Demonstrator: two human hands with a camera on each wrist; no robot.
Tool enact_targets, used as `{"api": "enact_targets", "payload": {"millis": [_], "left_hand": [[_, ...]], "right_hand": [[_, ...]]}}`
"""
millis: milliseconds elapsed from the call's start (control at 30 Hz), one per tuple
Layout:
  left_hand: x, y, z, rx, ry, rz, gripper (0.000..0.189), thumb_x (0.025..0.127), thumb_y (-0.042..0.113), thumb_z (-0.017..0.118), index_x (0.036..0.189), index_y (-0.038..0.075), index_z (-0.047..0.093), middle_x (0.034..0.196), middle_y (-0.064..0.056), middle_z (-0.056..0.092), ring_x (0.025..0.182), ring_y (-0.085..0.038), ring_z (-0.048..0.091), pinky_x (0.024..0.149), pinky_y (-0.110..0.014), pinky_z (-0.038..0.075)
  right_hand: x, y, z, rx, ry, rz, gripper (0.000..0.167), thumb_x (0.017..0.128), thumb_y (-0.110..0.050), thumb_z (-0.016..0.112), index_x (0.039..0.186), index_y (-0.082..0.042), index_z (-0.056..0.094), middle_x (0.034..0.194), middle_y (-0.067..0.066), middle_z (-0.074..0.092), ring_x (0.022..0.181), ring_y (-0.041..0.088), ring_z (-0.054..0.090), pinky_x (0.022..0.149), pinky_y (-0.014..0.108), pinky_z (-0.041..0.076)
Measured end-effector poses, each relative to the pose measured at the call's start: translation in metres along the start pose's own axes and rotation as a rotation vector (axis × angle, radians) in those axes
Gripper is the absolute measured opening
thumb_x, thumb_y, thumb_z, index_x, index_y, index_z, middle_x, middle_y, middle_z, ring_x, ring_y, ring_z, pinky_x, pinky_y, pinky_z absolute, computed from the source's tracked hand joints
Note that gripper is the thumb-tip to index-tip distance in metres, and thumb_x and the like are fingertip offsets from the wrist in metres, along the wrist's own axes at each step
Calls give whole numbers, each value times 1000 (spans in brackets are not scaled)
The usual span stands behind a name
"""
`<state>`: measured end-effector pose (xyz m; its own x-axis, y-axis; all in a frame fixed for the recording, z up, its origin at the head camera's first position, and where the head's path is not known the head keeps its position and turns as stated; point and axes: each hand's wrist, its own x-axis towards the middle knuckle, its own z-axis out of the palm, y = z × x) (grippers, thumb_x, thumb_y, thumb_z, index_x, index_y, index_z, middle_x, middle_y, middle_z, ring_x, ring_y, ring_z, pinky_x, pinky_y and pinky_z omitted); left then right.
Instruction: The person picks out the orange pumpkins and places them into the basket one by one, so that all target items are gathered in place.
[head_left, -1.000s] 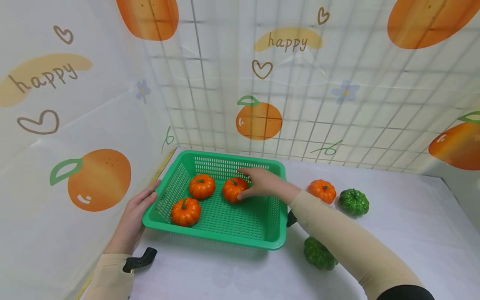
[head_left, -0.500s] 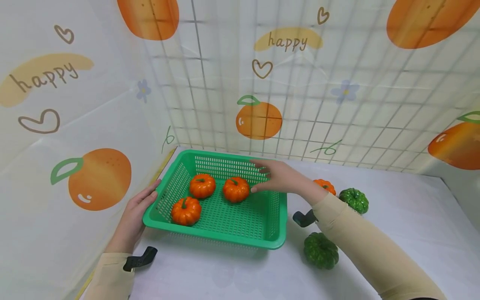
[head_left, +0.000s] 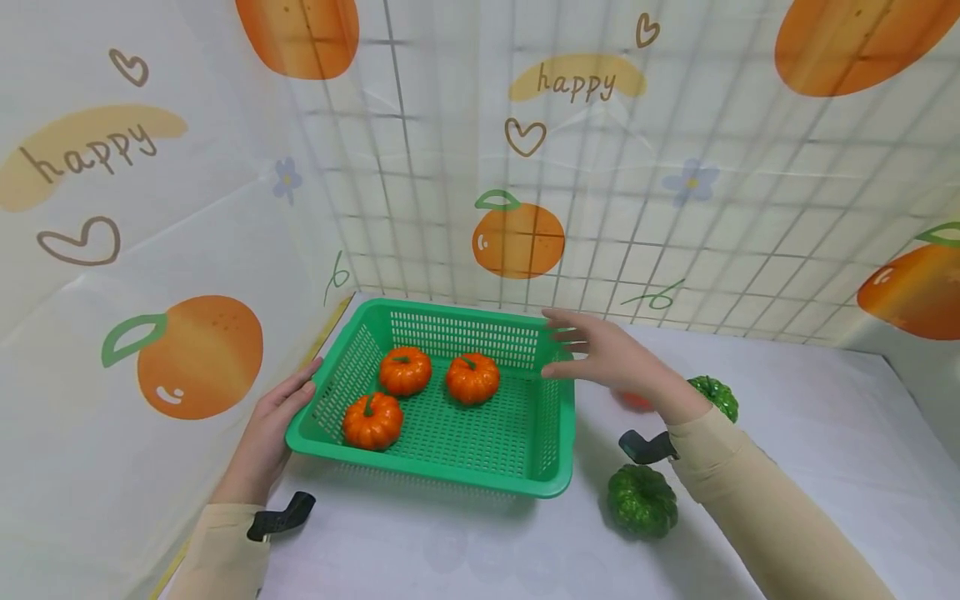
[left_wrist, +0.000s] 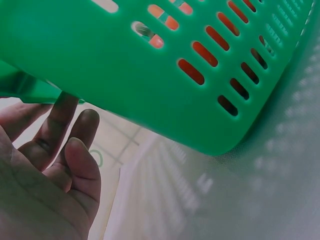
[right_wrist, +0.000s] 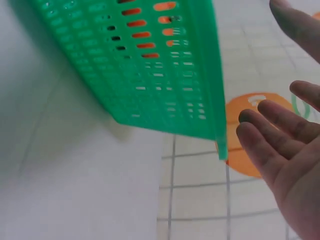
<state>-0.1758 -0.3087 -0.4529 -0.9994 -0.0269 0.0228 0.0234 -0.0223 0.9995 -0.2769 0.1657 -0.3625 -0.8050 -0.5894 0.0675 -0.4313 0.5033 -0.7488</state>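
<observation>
A green plastic basket (head_left: 480,482) with slotted walls stands on the table. Inside it sit an orange pumpkin (head_left: 405,372) at the back left, a second pumpkin (head_left: 372,422) at the front left and a third pumpkin (head_left: 472,379) near the middle. My left hand (head_left: 270,425) holds the basket's left rim from outside; the left wrist view shows its bent fingers (left_wrist: 82,160) by the rim's underside. My right hand (head_left: 600,354), fingers spread and holding nothing, hovers over the basket's right rim. In the right wrist view its fingers (right_wrist: 272,132) are apart from the basket wall.
Right of the basket lie a green pumpkin (head_left: 642,502) near the front and another green pumpkin (head_left: 716,396) farther back, partly behind my right wrist. An orange pumpkin (head_left: 636,402) is mostly hidden under that hand. A curtain-covered grid (head_left: 735,250) stands behind the table.
My right hand has let go of the pumpkin in the middle of the basket and moved right, out to the rim. The left hand and basket have stayed put.
</observation>
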Motion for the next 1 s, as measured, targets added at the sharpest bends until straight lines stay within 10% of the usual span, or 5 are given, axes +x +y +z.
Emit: {"api": "enact_targets", "payload": {"millis": [1000], "left_hand": [[0, -2, 0, -2, -12, -2, 53, 104, 31, 52, 153, 16, 39, 161, -8, 24, 137, -13, 35, 94, -21, 47]], "right_hand": [[-81, 75, -35, 93, 276, 243, 91, 85, -43, 77, 158, -26, 25, 152, 11, 39, 136, 37, 40, 103, 54, 42]]}}
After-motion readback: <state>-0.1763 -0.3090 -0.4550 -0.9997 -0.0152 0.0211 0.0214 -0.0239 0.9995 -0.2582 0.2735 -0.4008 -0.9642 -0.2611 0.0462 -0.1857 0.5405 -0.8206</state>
